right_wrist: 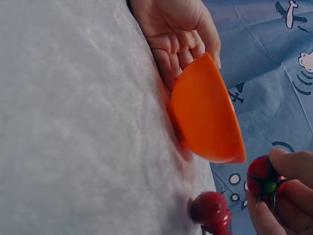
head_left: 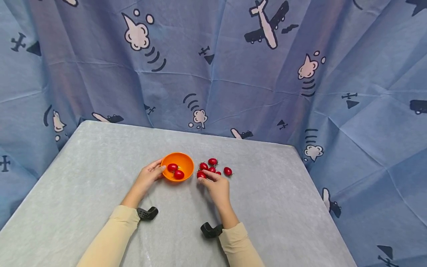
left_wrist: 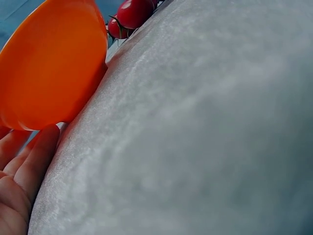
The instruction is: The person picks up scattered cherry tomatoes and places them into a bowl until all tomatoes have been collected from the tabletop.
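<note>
Apparently you're mid-pick: at lower centre, your right hand (head_left: 219, 188) pinches one tomato (right_wrist: 260, 177), fingers snug; your left hand (head_left: 146, 178) grips the bowl (head_left: 188, 167). Next calls for a gentle leftward carry.

the bowl (head_left: 184, 160) is orange, the tomatoes (head_left: 228, 171) red, the airplane-patterned curtain (head_left: 240, 100) blue.

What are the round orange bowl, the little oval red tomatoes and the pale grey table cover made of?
The round orange bowl is probably smooth plastic: even colour, soft sheen. The little oval red tomatoes seem real fruit, with glossy skin and green leafy tops, though fakes could look similar. The pale grey table cover looks like matte fabric, judging by its mottled, slightly fuzzy surface.
</note>
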Motion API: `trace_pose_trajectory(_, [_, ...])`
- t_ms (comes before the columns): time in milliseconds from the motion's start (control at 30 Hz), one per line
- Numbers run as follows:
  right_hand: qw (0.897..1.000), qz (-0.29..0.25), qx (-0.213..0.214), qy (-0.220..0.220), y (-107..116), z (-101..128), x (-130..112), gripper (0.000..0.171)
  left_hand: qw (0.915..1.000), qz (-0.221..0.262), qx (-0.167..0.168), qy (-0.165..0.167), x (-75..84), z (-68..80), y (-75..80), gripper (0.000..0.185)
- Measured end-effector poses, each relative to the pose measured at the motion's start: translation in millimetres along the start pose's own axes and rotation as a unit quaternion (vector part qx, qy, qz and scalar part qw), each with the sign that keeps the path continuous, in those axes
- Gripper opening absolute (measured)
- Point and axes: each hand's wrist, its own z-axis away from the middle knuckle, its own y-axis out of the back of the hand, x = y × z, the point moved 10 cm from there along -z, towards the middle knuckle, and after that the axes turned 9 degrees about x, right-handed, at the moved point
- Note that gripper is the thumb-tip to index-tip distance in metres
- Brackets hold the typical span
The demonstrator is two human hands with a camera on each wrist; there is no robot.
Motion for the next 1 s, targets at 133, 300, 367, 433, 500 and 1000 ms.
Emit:
trace_pose_trajectory(133, [1.000,-0.003,-0.007,0.002,-1.3,-3.3,-10.2,0.031,1.0000,-0.008,0.003,0.001,0.3,-0.3,1.2,0.054])
trace_pose_trajectory(300, [1.000,-0.020,-0.013,-0.013,-4.3,-7.3,-14.9,0.031,0.9999,-0.011,0.003,0.002,1.6,0.1,1.2,0.055])
trace_pose_trajectory(367, [0.999,-0.030,-0.019,-0.022,-6.3,-8.5,-15.3,0.032,0.9999,-0.011,0.001,0.001,1.9,0.3,0.6,0.055])
trace_pose_trajectory(433, [0.999,-0.033,-0.025,-0.026,-8.1,-9.3,-16.7,0.033,0.9999,-0.011,0.001,0.001,1.6,0.2,0.6,0.055])
trace_pose_trajectory(500, [0.998,-0.037,-0.031,-0.027,-10.0,-9.5,-19.0,0.034,0.9999,-0.010,0.003,0.001,0.6,-0.1,1.0,0.054])
trace_pose_trajectory(1000, [0.998,-0.040,-0.047,-0.011,-25.2,-10.8,-31.3,0.033,1.0000,-0.002,0.001,-0.003,-0.8,-1.7,1.2,0.054])
